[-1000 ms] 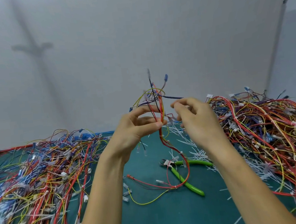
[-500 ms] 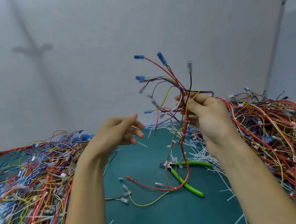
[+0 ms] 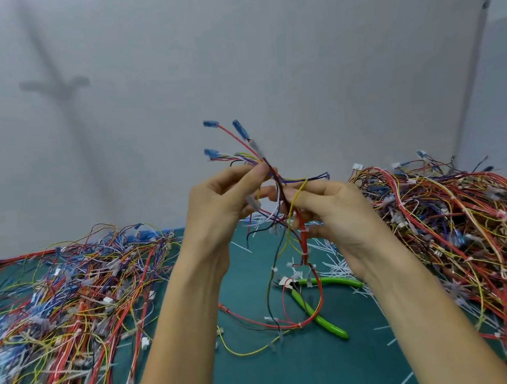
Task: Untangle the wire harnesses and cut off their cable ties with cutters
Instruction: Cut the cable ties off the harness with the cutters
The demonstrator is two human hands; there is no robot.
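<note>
Both hands hold one harness [image 3: 304, 242] up over the table [image 3: 296, 375], mid-frame. Left hand [image 3: 217, 217] pinches the upper wires between thumb and fingers [image 3: 238, 179]. Right hand [image 3: 339, 214] has its fingers curled round the bundle just below. Blue connectors [image 3: 241, 129] fan out above the hands. Harness tail loops down onto the table, crossing the green cutters [image 3: 320, 317], which lie untouched. Left pile [image 3: 70, 305] and right pile [image 3: 469, 231] flank the work spot, with white cut ties [image 3: 335, 255] scattered near the cutters.
</note>
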